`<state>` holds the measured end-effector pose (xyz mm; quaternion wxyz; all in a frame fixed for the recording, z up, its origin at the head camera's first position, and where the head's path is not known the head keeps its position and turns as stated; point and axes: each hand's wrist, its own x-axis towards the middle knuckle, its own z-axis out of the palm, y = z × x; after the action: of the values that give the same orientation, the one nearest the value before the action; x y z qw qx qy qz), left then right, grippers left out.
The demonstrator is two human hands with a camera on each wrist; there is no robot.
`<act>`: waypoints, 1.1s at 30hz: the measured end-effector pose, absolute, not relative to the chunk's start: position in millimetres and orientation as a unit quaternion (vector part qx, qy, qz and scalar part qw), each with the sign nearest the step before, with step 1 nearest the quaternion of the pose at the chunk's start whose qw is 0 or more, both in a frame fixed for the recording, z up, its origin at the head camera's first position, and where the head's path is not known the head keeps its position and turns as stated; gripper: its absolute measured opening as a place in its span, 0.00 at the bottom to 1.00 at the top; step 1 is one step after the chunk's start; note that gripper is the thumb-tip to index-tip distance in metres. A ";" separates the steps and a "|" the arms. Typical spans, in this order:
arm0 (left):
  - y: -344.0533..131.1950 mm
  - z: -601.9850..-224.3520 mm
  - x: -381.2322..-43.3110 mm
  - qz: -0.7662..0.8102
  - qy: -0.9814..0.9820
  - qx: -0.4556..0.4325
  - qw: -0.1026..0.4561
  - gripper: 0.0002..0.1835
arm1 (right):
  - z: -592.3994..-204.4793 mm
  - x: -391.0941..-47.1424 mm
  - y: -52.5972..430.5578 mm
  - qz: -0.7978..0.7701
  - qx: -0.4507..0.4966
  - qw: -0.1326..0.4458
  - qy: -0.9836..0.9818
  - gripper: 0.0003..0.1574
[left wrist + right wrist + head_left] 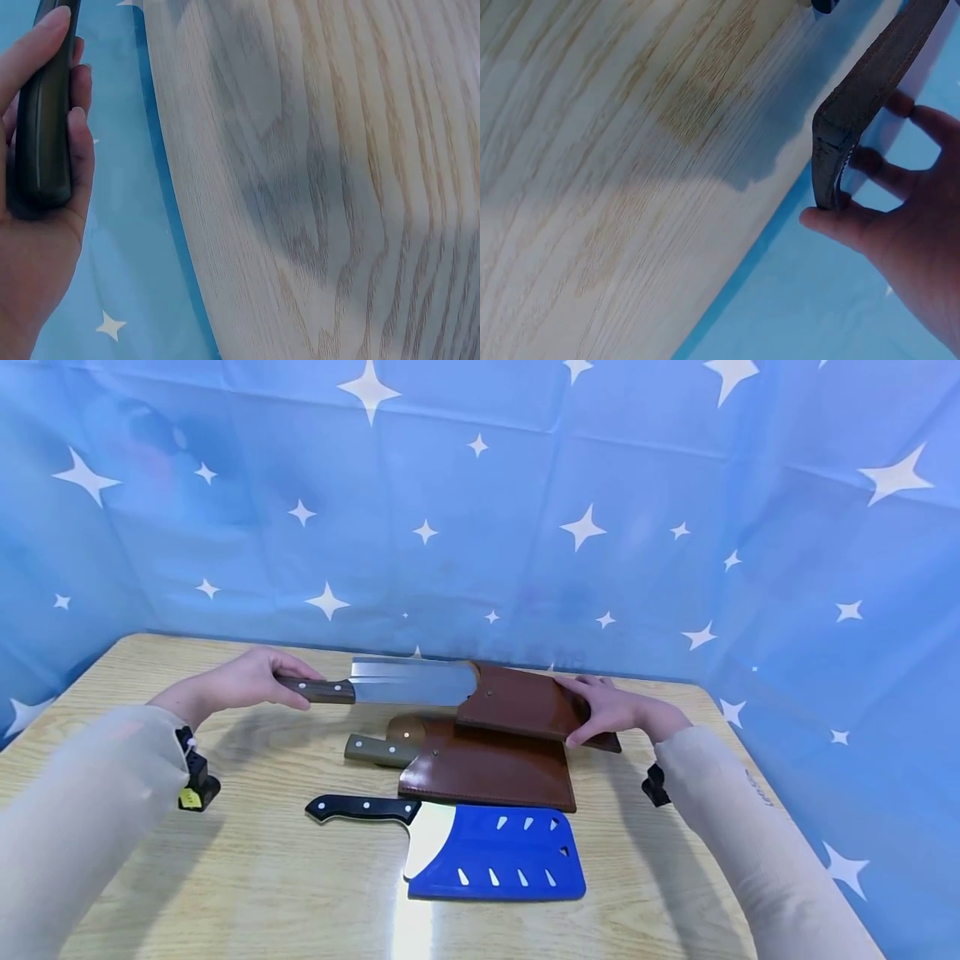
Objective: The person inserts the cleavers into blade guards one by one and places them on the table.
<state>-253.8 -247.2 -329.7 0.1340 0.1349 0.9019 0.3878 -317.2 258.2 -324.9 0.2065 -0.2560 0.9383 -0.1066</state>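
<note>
My left hand (255, 681) grips the dark wooden handle of a cleaver (412, 683), which points right above the far part of the table. Its broad steel blade runs into the open end of a brown leather sheath (517, 697), so the front of the blade is hidden. The sheath's far right end is held by my right hand (617, 706), thumb at the lower edge and fingers over the top. In the left wrist view the fingers wrap the handle (46, 127). The right wrist view shows the sheath edge-on, between thumb and fingers.
Below the held sheath lies a second cleaver with an olive handle (375, 750) in a brown sheath (495, 768), partly overlapped. Nearer the front is a black-handled cleaver (363, 808) with a blue slotted blade cover (510, 852). A starred blue cloth (465, 568) hangs behind the wooden table (262, 877).
</note>
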 end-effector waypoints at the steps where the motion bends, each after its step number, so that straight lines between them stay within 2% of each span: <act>1: -245.6 -329.8 -254.5 0.390 0.900 0.139 0.135 0.25 | -324.7 -317.1 258.2 -0.106 -0.258 0.206 0.938 0.70; 19: -214.7 -334.2 -262.1 0.397 0.883 0.194 0.157 0.23 | -323.0 -313.6 237.9 -0.115 -0.265 0.210 0.934 0.69; 33: -200.8 -332.0 -269.3 0.398 0.886 0.182 0.154 0.23 | -315.1 -318.7 226.1 -0.096 -0.275 0.203 0.935 0.68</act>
<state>-269.3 -200.8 -332.0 0.1542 0.1817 0.8857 0.3984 -318.7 226.1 -315.1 0.2028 -0.2750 0.9349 -0.0958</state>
